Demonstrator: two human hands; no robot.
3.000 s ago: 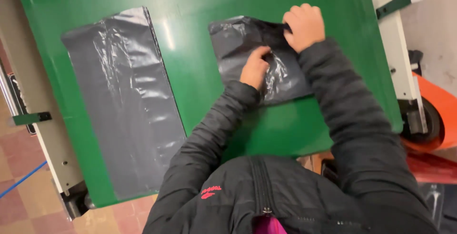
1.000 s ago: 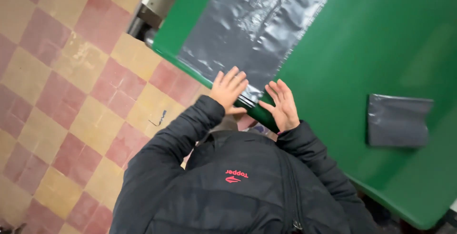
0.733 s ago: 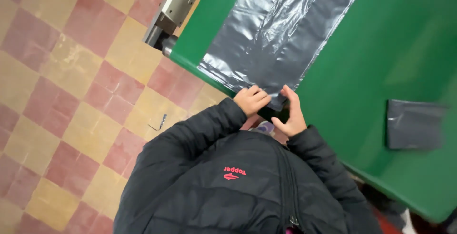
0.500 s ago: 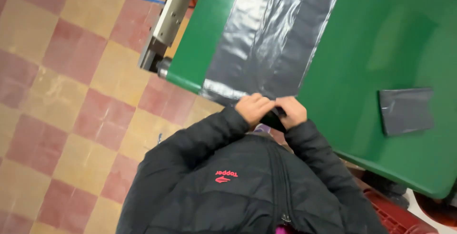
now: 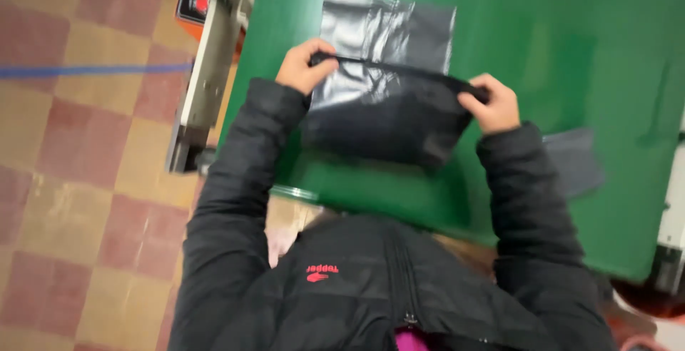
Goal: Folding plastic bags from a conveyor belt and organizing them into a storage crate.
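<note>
Since half a second ago, both hands have lifted the near end of the dark grey plastic bag [image 5: 385, 101] off the flat green table top [image 5: 571, 44] and doubled it back over the rest. From the head camera, the left hand [image 5: 303, 65] pinches the folded edge at its left corner, and the right hand [image 5: 492, 103] grips the right corner, fingers closed on plastic. A smaller folded grey bag [image 5: 574, 162] lies on the table just right of the right sleeve.
</note>
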